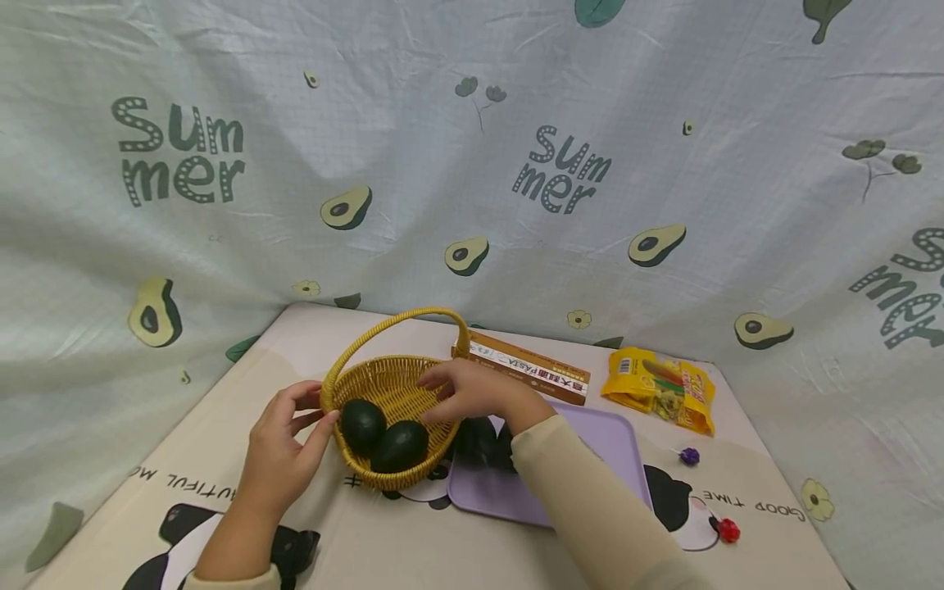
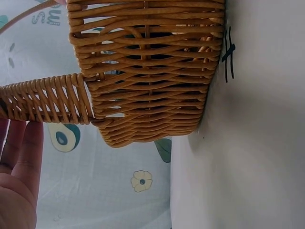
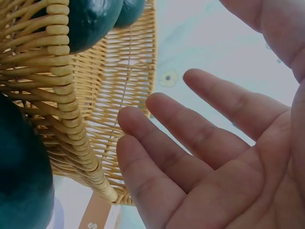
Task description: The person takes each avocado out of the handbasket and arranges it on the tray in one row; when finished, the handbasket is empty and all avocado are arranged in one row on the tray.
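A yellow wicker basket (image 1: 435, 474) with a tall arched handle stands on the table. Two dark green avocados (image 1: 363, 426) lie inside it, toward its left and front. At the basket's left side, my left hand (image 1: 283, 447) holds the foot of the handle (image 2: 45, 100) between thumb and fingers. Over the basket's right rim hovers my right hand (image 1: 475, 392), its fingers spread and nothing in them. Beside the basket, dark avocados (image 1: 475, 441) sit on a lilac tray (image 1: 612, 434), partly hidden by my right arm. The right wrist view shows one such avocado (image 3: 21, 171) close by, outside the wicker wall.
Behind the tray lies a pasta box (image 1: 527, 367). A yellow snack bag (image 1: 660, 389) is at the back right. Nearer on that side are a purple lollipop (image 1: 689, 456) and a red lollipop (image 1: 728, 530). A printed curtain (image 1: 413, 164) hangs along the table's far edge.
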Demonstrator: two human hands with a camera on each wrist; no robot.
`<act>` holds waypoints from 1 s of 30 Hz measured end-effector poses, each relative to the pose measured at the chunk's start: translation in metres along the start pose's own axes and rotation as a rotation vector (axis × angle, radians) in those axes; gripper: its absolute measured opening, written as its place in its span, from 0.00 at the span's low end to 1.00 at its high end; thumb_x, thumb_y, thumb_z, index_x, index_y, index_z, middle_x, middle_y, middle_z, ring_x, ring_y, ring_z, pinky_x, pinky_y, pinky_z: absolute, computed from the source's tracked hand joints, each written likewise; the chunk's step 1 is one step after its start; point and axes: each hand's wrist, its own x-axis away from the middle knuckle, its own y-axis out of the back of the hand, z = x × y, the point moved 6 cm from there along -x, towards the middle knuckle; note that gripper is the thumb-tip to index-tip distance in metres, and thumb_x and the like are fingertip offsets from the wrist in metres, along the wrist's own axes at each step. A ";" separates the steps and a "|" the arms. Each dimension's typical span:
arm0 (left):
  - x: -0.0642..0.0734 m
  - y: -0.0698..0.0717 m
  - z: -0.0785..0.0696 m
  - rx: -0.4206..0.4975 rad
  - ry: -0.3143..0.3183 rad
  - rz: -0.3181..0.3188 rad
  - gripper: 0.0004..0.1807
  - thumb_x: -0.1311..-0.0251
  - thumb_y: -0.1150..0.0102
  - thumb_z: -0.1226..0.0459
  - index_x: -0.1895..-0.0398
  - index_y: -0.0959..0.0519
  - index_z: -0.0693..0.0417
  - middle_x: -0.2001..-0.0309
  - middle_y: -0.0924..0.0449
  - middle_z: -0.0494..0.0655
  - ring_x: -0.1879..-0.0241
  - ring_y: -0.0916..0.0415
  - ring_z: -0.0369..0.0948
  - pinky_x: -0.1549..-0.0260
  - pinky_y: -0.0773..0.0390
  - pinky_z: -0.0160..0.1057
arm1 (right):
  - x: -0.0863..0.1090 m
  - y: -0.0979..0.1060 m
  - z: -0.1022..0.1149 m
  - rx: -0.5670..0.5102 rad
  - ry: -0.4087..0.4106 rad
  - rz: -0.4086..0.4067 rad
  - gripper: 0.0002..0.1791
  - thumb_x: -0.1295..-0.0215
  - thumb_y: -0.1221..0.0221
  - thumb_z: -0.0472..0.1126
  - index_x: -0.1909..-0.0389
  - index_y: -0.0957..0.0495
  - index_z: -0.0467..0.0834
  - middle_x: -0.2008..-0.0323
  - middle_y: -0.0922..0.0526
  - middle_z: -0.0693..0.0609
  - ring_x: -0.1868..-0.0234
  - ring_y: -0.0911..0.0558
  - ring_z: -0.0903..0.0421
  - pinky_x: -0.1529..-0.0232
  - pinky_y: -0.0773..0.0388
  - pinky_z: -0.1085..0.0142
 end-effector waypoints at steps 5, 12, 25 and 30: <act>0.000 0.000 0.000 -0.005 0.007 0.002 0.29 0.44 0.29 0.76 0.39 0.27 0.62 0.49 0.22 0.53 0.48 0.29 0.19 0.49 0.26 0.14 | -0.008 -0.003 0.003 0.019 -0.005 0.032 0.33 0.39 0.29 0.52 0.34 0.23 0.49 0.35 0.21 0.46 0.35 0.21 0.46 0.39 0.17 0.59; 0.000 0.000 0.000 0.005 0.017 0.007 0.29 0.43 0.29 0.77 0.39 0.28 0.62 0.49 0.22 0.53 0.48 0.29 0.20 0.49 0.26 0.14 | -0.024 -0.011 0.000 0.028 -0.021 0.087 0.31 0.38 0.29 0.53 0.36 0.21 0.46 0.39 0.17 0.46 0.41 0.18 0.56 0.40 0.18 0.59; 0.000 -0.001 0.001 -0.003 0.015 0.014 0.29 0.43 0.29 0.77 0.39 0.28 0.62 0.49 0.23 0.52 0.48 0.28 0.23 0.49 0.26 0.14 | -0.041 -0.023 0.001 0.003 -0.072 0.159 0.30 0.41 0.27 0.53 0.39 0.19 0.47 0.44 0.17 0.51 0.46 0.18 0.58 0.50 0.15 0.63; 0.001 -0.002 0.001 -0.005 0.019 0.017 0.29 0.44 0.29 0.77 0.39 0.29 0.62 0.50 0.23 0.52 0.49 0.27 0.26 0.49 0.26 0.14 | -0.043 -0.032 -0.001 -0.067 -0.144 0.188 0.27 0.44 0.25 0.51 0.43 0.18 0.49 0.46 0.20 0.54 0.51 0.18 0.58 0.54 0.12 0.61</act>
